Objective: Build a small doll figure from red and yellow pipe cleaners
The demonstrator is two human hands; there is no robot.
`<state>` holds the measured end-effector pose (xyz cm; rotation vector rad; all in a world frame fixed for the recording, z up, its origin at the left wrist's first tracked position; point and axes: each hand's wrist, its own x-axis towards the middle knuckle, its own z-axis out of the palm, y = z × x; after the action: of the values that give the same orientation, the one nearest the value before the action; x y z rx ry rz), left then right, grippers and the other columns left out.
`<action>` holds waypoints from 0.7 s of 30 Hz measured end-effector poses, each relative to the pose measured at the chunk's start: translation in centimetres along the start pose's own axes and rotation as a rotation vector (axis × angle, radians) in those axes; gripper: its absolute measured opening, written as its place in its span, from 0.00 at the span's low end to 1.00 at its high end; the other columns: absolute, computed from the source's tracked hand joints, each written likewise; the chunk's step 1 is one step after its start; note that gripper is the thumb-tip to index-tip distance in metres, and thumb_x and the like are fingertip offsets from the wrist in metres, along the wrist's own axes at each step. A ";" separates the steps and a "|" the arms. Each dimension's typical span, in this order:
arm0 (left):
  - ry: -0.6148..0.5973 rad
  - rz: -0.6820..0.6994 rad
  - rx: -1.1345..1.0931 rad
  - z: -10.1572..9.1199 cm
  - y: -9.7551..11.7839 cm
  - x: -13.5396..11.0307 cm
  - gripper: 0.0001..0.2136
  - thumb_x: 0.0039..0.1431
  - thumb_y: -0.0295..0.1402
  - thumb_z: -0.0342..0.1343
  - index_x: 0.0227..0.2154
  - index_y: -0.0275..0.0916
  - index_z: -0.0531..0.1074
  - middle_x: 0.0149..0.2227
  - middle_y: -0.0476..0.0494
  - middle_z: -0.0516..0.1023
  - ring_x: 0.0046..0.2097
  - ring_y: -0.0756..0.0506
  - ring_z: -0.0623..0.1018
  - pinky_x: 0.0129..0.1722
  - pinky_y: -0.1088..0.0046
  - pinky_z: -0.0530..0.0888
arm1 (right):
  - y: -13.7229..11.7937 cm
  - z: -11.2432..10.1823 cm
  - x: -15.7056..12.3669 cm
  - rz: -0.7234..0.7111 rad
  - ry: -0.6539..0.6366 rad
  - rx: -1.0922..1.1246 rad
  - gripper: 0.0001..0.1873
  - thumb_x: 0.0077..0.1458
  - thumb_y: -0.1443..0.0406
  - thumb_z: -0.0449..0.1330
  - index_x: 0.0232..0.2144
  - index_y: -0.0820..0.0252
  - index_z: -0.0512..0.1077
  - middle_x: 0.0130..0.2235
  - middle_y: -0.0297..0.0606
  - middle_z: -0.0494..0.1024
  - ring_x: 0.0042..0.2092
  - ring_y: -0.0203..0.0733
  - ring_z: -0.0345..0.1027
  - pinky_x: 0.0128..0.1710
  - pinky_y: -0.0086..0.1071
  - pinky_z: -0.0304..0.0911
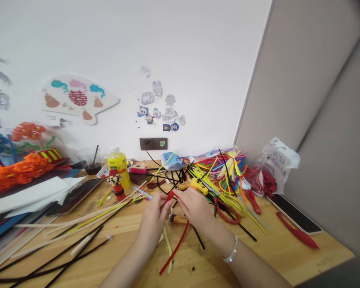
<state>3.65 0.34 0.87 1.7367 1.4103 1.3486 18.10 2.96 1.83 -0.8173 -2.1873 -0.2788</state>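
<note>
A red pipe cleaner [179,247] is pinched between my two hands over the middle of the table, one end hanging down toward the front edge. My left hand [155,214] grips its bent upper part with thumb and fingers. Close beside it, my right hand [196,206] closes on the same part, a bracelet [231,249] on its wrist. Under the hands lies an orange-and-black cylinder [179,219], partly covered. A yellow-handled tool [199,187] lies just behind the right hand.
Black and yellow pipe cleaners [87,224] stretch across the left. A yellow bottle [119,166] and a small red figure [118,190] stand behind them. A colourful pipe-cleaner pile [228,170] fills the back right, near a phone [295,213]. Orange flowers [21,170] lie far left.
</note>
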 end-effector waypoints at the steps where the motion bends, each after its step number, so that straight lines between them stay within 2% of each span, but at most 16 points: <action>1: 0.004 -0.006 -0.032 0.1 0.0 0.0 0.06 0.54 0.37 0.45 0.28 0.41 0.59 0.19 0.55 0.65 0.21 0.50 0.68 0.22 0.75 0.65 | 0.0 0.0 0.0 0.005 -0.001 0.002 0.14 0.59 0.68 0.46 0.42 0.64 0.69 0.29 0.41 0.74 0.31 0.41 0.64 0.30 0.32 0.62; 7: 0.007 -0.013 -0.058 0.2 -0.2 0.1 0.06 0.54 0.37 0.45 0.28 0.41 0.59 0.22 0.53 0.68 0.23 0.49 0.70 0.23 0.74 0.68 | 0.0 0.0 -0.1 0.013 0.007 0.056 0.14 0.59 0.68 0.46 0.43 0.62 0.68 0.31 0.41 0.74 0.32 0.41 0.64 0.31 0.32 0.62; 12: 0.022 0.037 0.156 -0.1 -0.4 -0.1 0.07 0.56 0.38 0.42 0.29 0.41 0.60 0.21 0.52 0.69 0.24 0.47 0.71 0.26 0.71 0.68 | 0.1 0.1 -0.1 0.011 0.008 0.100 0.14 0.58 0.68 0.47 0.43 0.63 0.68 0.31 0.41 0.74 0.33 0.41 0.64 0.31 0.33 0.62; 15: 0.036 0.042 0.278 -0.3 -0.4 -0.1 0.09 0.56 0.39 0.41 0.32 0.41 0.61 0.26 0.48 0.73 0.27 0.45 0.74 0.28 0.69 0.69 | 0.1 0.1 -0.1 0.015 0.007 0.121 0.14 0.58 0.69 0.47 0.44 0.63 0.68 0.32 0.41 0.74 0.33 0.41 0.64 0.31 0.33 0.63; 18: 0.050 0.051 0.312 -0.4 -0.5 0.0 0.09 0.57 0.39 0.41 0.34 0.42 0.62 0.31 0.45 0.76 0.31 0.45 0.76 0.30 0.70 0.70 | 0.1 0.2 -0.2 0.012 0.012 0.132 0.14 0.58 0.69 0.47 0.44 0.63 0.68 0.32 0.42 0.74 0.33 0.41 0.64 0.32 0.33 0.63; 21: 0.051 0.053 0.340 -0.3 -0.6 0.0 0.09 0.57 0.38 0.41 0.34 0.42 0.62 0.29 0.46 0.76 0.29 0.45 0.76 0.29 0.70 0.70 | 0.2 0.4 -0.3 -0.011 0.026 0.119 0.15 0.58 0.69 0.47 0.44 0.64 0.68 0.31 0.42 0.74 0.33 0.41 0.64 0.31 0.33 0.63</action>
<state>3.12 0.49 0.45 1.9758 1.7132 1.2428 18.15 3.16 1.36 -0.7325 -2.1622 -0.1619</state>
